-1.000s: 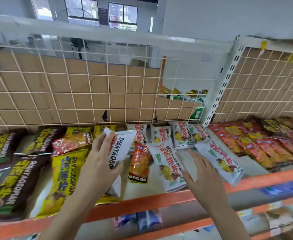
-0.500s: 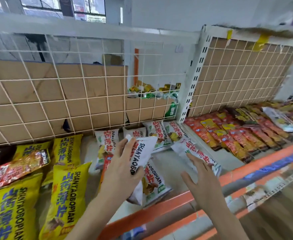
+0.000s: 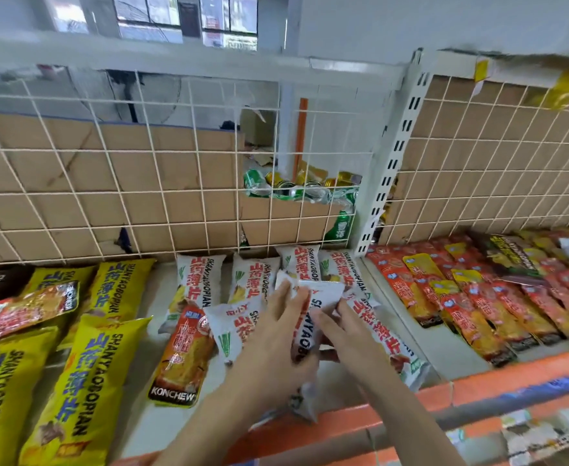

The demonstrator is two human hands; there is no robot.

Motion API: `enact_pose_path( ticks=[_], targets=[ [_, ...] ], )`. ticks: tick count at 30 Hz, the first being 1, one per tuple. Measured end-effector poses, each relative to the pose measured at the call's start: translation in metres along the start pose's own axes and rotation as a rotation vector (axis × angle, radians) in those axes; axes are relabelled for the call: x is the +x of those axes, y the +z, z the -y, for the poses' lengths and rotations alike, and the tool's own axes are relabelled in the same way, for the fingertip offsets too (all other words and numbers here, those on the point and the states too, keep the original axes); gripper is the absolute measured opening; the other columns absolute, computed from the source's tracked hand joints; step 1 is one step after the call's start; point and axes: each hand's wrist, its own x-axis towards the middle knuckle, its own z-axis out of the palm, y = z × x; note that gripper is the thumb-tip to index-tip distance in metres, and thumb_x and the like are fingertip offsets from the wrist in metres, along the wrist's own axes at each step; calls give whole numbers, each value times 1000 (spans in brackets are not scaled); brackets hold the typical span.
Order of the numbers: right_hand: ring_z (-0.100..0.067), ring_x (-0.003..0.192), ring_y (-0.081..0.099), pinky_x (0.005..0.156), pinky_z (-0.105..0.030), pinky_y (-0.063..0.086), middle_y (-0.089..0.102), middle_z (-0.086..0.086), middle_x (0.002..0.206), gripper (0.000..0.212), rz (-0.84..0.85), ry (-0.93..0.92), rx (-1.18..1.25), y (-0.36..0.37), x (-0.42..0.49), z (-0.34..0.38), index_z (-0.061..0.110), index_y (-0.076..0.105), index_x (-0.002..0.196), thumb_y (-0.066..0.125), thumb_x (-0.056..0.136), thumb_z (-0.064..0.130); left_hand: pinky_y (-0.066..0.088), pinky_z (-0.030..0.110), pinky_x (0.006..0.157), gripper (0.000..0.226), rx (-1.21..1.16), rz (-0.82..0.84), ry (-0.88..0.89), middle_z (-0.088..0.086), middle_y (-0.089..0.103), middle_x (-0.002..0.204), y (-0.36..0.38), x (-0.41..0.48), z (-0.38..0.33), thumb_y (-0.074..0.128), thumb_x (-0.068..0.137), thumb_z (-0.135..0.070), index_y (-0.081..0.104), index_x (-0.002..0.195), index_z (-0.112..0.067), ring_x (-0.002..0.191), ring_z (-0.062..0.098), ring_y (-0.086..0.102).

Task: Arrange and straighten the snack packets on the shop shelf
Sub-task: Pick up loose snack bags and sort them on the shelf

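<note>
Shelf (image 3: 138, 425) inspected from above and in front. It has a white deck with an orange front rail (image 3: 478, 378).

Surroundings:
- A wire grid (image 3: 155, 153) closes the back, with cardboard (image 3: 74, 176) behind it. Drink cans (image 3: 293, 188) show through a gap.
- A white slotted post (image 3: 390, 163) divides the 2 bays.
- Yellow packets (image 3: 84, 381) fill the left side. A red packet (image 3: 31, 309) lies across them, out of line.
- The right bay holds rows of red and orange packets (image 3: 478, 297), with a dark packet (image 3: 508, 255) on top at the rear.

Obstructions in the working area:
- 4 back-row packets (image 3: 256, 277), all white, stand against the grid.
- An orange KONCHEW packet (image 3: 185, 358) lies among them, covering the lower end of the leftmost.
- A loose tilted packet (image 3: 232, 327), white, rests partly over its right edge and under the left wrist.
- A diagonal packet (image 3: 394, 341), also white, runs from the back row to the rail beneath the right forearm.

Hands:
- Both reach in from the lower edge and meet at the centre of the bay.
- The left hand (image 3: 276, 334) grips the held packet (image 3: 305, 331), a white one. Its fingers are spread over the packet's upper face, and the lower end hangs out past the rail.
- The right hand (image 3: 347, 334) lies alongside, fingers extended against the same packet. Whether it grips or only touches cannot be told.
</note>
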Motion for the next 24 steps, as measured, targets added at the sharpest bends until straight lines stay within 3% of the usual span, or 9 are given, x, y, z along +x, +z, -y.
enact_pose_path(
  ticks=[4,7,9,12,15,18,21,24],
  targets=[
    [-14,92,63,84,-40,55,62,5,84,13,43,-2,11,-8,9,-9,27,56,95,63,84,29,13,23,113,75,-74,65,-57,-25,-22,149,2,-4,-4,51,90,-29,2,145,-42,134,-10,-11],
    [-17,85,64,76,-39,57,60,1,83,23,67,30,36,-9,11,-11,24,54,99,68,81,22,12,22,115,69,-126,38,-44,-27,-17,150,2,-7,0,47,93,-29,4,145,-42,137,-11,-8],
    [-17,85,65,70,-30,56,65,1,88,28,44,18,34,-9,12,-12,22,53,103,68,81,14,6,9,110,61,-127,1,-8,-30,-13,150,0,-8,1,40,94,-36,2,140,-49,134,-18,-8],
    [-20,94,62,81,-37,52,65,-2,96,35,-33,-42,-44,-13,18,-16,24,51,106,71,78,20,1,-6,97,55,-86,-26,-7,-38,-14,143,-5,-12,1,36,95,-46,-6,129,-57,124,-30,-10],
    [-20,86,59,82,-37,49,59,-7,92,30,-86,-54,-193,-22,23,-15,23,46,95,71,78,24,17,15,110,60,69,-86,-64,-34,-14,147,-14,-18,9,30,89,-58,-3,138,-51,132,-17,5],
    [-14,90,56,77,-28,45,56,-1,97,31,-88,-72,-271,-28,26,-13,18,43,103,66,83,24,23,26,110,72,229,-172,-143,-21,-2,153,-25,-26,25,17,80,-72,13,144,-40,138,1,16],
    [-8,78,49,66,-20,37,50,5,85,23,-23,-108,-406,-28,29,-12,18,45,94,64,85,28,32,34,106,72,288,-251,-171,-11,23,151,-34,-33,47,20,79,-71,33,140,-34,136,14,32],
    [-9,74,48,63,-18,36,51,3,83,23,25,-114,-547,-26,36,-20,16,47,93,63,86,31,35,40,101,61,369,-297,-212,-5,37,145,-40,-43,58,27,82,-60,41,134,-32,129,23,42]
  ],
)
